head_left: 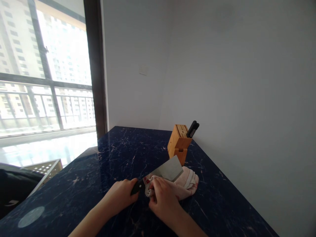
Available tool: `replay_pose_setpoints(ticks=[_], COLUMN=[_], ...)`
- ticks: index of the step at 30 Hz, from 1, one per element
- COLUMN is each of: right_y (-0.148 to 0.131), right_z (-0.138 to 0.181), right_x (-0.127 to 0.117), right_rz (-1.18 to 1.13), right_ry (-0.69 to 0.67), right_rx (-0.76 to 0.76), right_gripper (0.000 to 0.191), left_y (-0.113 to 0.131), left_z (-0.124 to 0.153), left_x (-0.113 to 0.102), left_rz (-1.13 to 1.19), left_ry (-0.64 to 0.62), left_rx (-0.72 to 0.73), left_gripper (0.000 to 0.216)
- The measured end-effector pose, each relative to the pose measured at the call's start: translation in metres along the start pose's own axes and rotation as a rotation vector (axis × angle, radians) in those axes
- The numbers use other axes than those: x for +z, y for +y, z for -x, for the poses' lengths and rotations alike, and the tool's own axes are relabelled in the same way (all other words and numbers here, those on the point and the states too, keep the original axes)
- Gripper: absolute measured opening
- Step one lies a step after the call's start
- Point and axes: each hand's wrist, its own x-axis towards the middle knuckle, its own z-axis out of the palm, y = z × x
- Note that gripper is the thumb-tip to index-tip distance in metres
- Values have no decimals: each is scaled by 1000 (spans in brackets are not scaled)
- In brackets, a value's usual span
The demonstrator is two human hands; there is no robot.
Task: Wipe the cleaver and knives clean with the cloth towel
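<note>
My left hand (125,193) is closed round the black handle of a cleaver (170,168), whose broad grey blade points away to the right. In my right hand (163,197) is a folded pinkish-white cloth (189,179), gripped at its near end and lying against the lower edge of the blade near the handle. Part of the cloth is hidden behind the fingers. Just beyond the blade stands a wooden knife block (176,141) with black-handled tools (193,129) in its right side.
Under everything is a dark blue marbled table (118,148). A pale round patch (31,217) shows on its near left. Plain walls (234,98) rise behind and to the right. At the left are a chair (46,171) with dark fabric on it and a large window (66,65).
</note>
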Motion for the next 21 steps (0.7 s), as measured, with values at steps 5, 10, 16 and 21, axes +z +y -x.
replay_pose_setpoints(ticks=[5, 10, 16, 21], right_y=[14, 52, 94, 91], right_z=[-2, -10, -18, -20], right_x=[-3, -12, -28, -36], right_rz=[115, 117, 21, -50], right_ry=[13, 186, 371, 469], right_rx=[64, 226, 249, 224], right_gripper=[29, 22, 19, 23], left_y=[-3, -6, -3, 7], left_z=[-1, -2, -1, 2], left_x=[-2, -1, -3, -7], left_rz=[6, 24, -6, -70], left_ry=[-13, -16, -3, -13], left_rx=[-23, -9, -4, 1], left_gripper=[24, 22, 23, 25])
